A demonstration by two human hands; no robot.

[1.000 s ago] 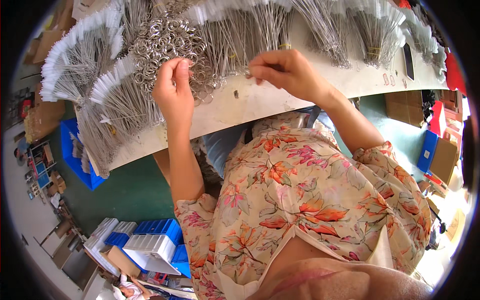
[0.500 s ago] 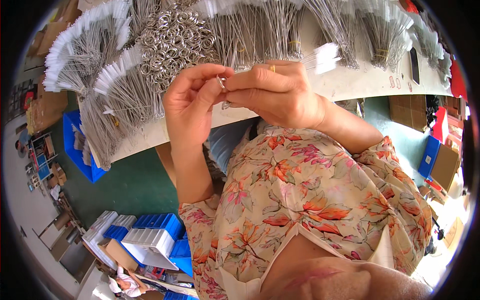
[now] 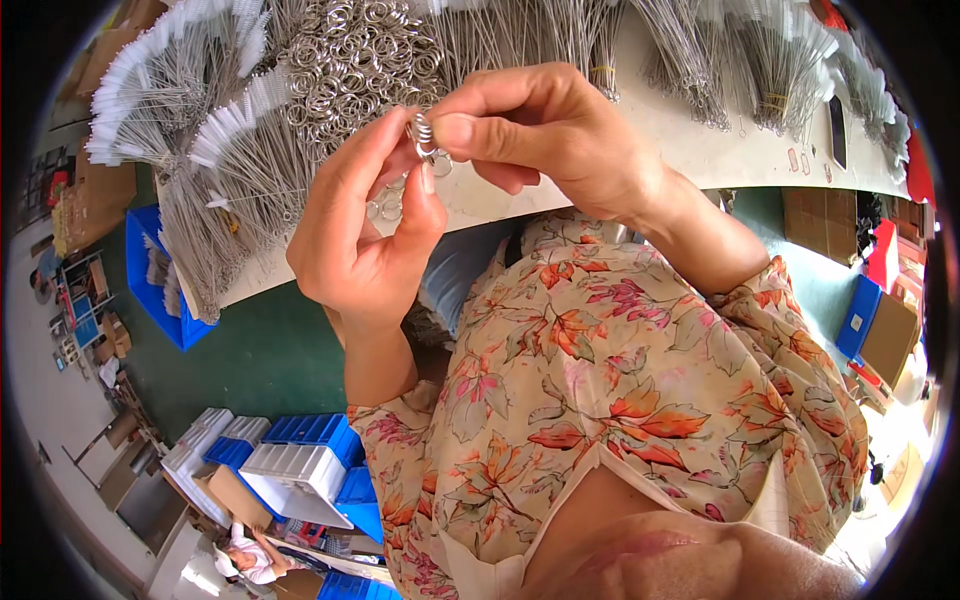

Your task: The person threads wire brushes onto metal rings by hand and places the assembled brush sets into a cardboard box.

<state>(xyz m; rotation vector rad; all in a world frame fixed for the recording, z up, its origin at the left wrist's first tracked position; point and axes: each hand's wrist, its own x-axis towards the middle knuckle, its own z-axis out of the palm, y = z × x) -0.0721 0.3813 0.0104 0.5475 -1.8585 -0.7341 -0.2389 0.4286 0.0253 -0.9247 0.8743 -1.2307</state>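
My left hand (image 3: 362, 228) and my right hand (image 3: 548, 130) meet close below the camera, above the table's near edge. Between their fingertips they pinch a small metal ring with a wire twisted onto it (image 3: 425, 135); a second ring (image 3: 388, 207) dangles below by my left palm. Behind the hands lies a heap of loose silver rings (image 3: 352, 55) on the white table (image 3: 700, 155). Bundles of thin wire brushes with white tips (image 3: 215, 165) fan out to the left of the heap.
More wire brush bundles (image 3: 770, 60) lie along the table's far right. Blue plastic crates (image 3: 155, 280) stand on the green floor at the left, and blue and white bins (image 3: 300, 465) sit below. Cardboard boxes (image 3: 885, 335) are at the right.
My hands left the ring heap and the brushes, came together and rose toward the camera with a ring and wire pinched between them.
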